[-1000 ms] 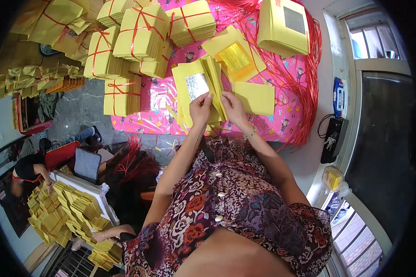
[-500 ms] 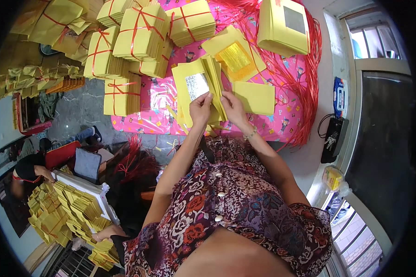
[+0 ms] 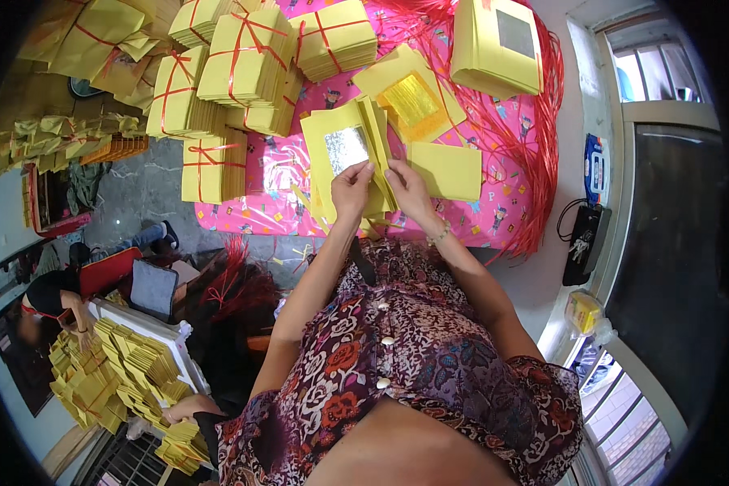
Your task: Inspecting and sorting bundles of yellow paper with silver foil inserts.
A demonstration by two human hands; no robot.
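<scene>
A stack of yellow paper sheets (image 3: 320,142) stands fanned apart in front of me, a silver foil square (image 3: 347,148) on its face. My left hand (image 3: 352,190) pinches the lower edge of the left-hand sheets, thumb near the foil. Gripping the right edge of the fanned sheets is my right hand (image 3: 407,188), its fingers bent. Just right of it lies a smaller yellow paper stack (image 3: 445,172). Beyond, a yellow sheet with a gold foil square (image 3: 413,101) rests at a slant. The sheets' lower ends are partly hidden by my hands.
Yellow bundles tied with red ribbon (image 3: 247,61) are piled at the back left of the pink patterned tablecloth (image 3: 259,219). Loose red ribbons (image 3: 535,178) hang along the right edge. A thick yellow stack (image 3: 494,53) sits back right. At lower left, another person (image 3: 61,296) handles yellow paper.
My hands and the fanned sheets stay almost in place. At lower left, the other person's hand has reached further over the yellow paper.
</scene>
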